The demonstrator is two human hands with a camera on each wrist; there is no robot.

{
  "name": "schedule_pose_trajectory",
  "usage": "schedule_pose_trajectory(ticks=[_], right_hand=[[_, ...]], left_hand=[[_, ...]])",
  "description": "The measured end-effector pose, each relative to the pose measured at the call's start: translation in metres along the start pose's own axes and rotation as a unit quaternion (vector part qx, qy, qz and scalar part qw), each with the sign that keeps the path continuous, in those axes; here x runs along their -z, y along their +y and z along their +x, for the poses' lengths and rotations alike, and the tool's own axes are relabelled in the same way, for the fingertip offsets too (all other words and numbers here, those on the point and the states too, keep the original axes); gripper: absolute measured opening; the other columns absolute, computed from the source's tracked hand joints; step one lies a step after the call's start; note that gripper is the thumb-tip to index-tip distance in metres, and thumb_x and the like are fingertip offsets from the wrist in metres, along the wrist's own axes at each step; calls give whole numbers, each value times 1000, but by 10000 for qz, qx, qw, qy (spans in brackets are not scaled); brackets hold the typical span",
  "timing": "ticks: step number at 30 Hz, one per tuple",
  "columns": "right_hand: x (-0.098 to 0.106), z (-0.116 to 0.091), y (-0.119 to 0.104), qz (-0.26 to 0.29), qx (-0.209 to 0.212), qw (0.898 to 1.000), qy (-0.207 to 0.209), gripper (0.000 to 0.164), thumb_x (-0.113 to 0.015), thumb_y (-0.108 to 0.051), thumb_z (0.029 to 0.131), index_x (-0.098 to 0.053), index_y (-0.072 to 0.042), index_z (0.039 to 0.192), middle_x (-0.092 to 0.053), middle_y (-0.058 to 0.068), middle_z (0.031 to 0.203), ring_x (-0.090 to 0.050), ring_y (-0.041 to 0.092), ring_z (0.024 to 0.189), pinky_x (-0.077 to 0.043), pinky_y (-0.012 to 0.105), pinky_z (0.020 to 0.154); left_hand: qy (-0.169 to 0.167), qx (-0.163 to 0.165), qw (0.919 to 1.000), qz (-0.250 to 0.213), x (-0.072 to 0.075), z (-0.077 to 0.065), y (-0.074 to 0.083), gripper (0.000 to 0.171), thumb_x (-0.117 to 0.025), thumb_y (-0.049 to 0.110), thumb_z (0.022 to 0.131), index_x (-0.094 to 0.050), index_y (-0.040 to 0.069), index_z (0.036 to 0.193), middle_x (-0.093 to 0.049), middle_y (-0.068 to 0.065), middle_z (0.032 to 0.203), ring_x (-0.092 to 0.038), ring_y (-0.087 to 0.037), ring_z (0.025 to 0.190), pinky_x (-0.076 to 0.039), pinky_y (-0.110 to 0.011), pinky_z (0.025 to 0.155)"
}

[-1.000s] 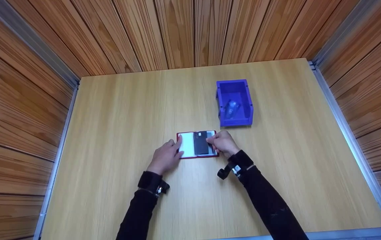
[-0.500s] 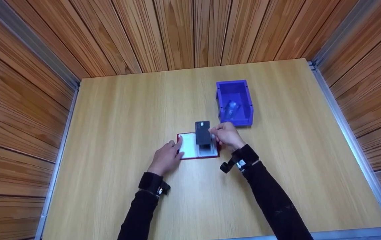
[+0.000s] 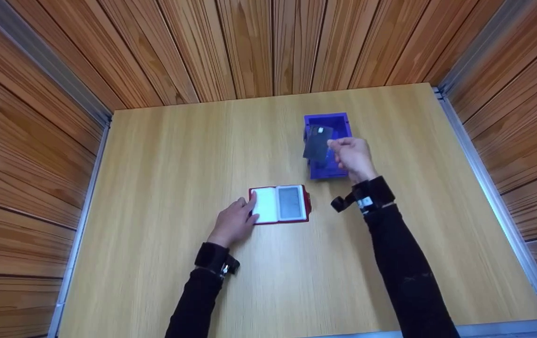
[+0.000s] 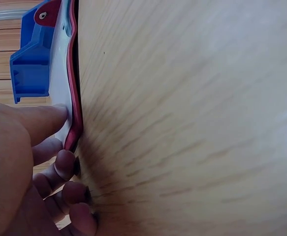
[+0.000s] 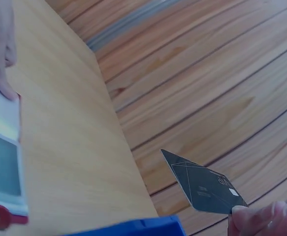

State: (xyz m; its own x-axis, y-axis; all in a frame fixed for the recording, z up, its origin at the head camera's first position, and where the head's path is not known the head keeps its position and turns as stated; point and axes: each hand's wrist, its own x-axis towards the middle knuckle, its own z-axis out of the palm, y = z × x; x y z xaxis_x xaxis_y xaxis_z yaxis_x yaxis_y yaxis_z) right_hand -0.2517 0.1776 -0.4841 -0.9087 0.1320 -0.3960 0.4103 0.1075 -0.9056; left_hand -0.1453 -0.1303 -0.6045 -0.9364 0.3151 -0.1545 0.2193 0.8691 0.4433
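Note:
My right hand [image 3: 355, 157] pinches a dark card [image 3: 316, 144] with a small light chip by its edge, over the blue-purple plastic bin [image 3: 328, 175]. In the right wrist view the card [image 5: 202, 187] hangs tilted from the fingertips. A small red card holder [image 3: 264, 205] lies open on the table, with white inside pages and a grey-blue clear sleeve on its right half. My left hand [image 3: 233, 221] rests at its left edge, thumb and index finger pressing on the white page, the other fingers touching the table. The card and right hand hide much of the bin's inside.
The light wood table [image 3: 179, 155] has wood-panelled walls [image 3: 292, 47] at the back and both sides. Metal rails [image 3: 498, 206] run along its edges. The bin stands beyond the holder, to its right.
My right hand has lifted the dark card off the holder's right half and carried it away and to the right, over the bin. My left hand has stayed in place.

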Motion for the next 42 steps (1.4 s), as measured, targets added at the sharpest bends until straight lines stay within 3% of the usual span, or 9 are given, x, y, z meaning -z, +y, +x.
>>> schedule_pose_trajectory(ticks=[8,16,20,22,28,35,38,42], right_hand=[[24,15,-3,32,127,9986,511,29,-66,-23,91,-64,2,106,-51,-5,55,-45,4,46,-37,16,40],[28,28,6,87,136,9966,807,26,-64,-20,92,-64,4,103,-51,-4,54,-45,4,42,-37,17,38],[28,37,9,-204,125,9954,923,25,-63,-19,93,-65,4,102,-53,-3,54,-46,5,42,-40,18,41],[28,42,10,-621,180,9928,1009,24,-62,-18,93,-67,4,99,-53,-4,52,-47,5,41,-42,19,42],[26,53,17,-2133,287,9683,1266,24,-60,-20,93,-70,1,86,-53,-7,44,-53,6,37,-43,21,44],[14,56,21,-3046,506,9389,1523,25,-56,-21,92,-72,-3,85,-56,-4,44,-58,11,40,-48,32,63],[6,55,24,-3317,630,9281,1573,25,-54,-20,92,-73,-4,86,-64,7,53,-65,21,50,-50,39,71],[-3,55,28,-3710,706,9124,1578,25,-56,-22,91,-73,-5,87,-72,15,85,-68,32,81,-49,46,77]], left_hand=[[-17,-16,10000,-12,-1,0,-1,62,-51,38,98,-27,19,152,-42,-1,91,-39,-16,75,-34,-31,67],[-66,94,9999,-23,-2,1,-1,62,-50,39,98,-25,21,152,-42,-1,92,-40,-16,76,-33,-30,68],[-121,149,9998,-47,-3,1,0,63,-48,42,99,-22,22,153,-43,0,96,-41,-17,81,-35,-32,72],[-77,112,9999,23,-3,0,-1,63,-48,41,99,-23,22,153,-43,-1,97,-41,-17,81,-36,-32,72],[55,36,9999,130,-5,-1,-2,63,-49,39,98,-25,20,153,-43,-1,95,-41,-16,78,-36,-31,69],[8,136,9999,76,-4,0,-3,63,-48,41,98,-23,23,153,-41,0,93,-40,-16,77,-34,-30,68],[-9,143,9999,76,-4,0,-4,63,-48,42,98,-22,23,153,-41,0,93,-40,-16,77,-33,-30,68],[-56,124,9999,53,-4,0,-3,63,-47,42,99,-22,23,153,-40,1,92,-39,-16,76,-34,-29,68]])
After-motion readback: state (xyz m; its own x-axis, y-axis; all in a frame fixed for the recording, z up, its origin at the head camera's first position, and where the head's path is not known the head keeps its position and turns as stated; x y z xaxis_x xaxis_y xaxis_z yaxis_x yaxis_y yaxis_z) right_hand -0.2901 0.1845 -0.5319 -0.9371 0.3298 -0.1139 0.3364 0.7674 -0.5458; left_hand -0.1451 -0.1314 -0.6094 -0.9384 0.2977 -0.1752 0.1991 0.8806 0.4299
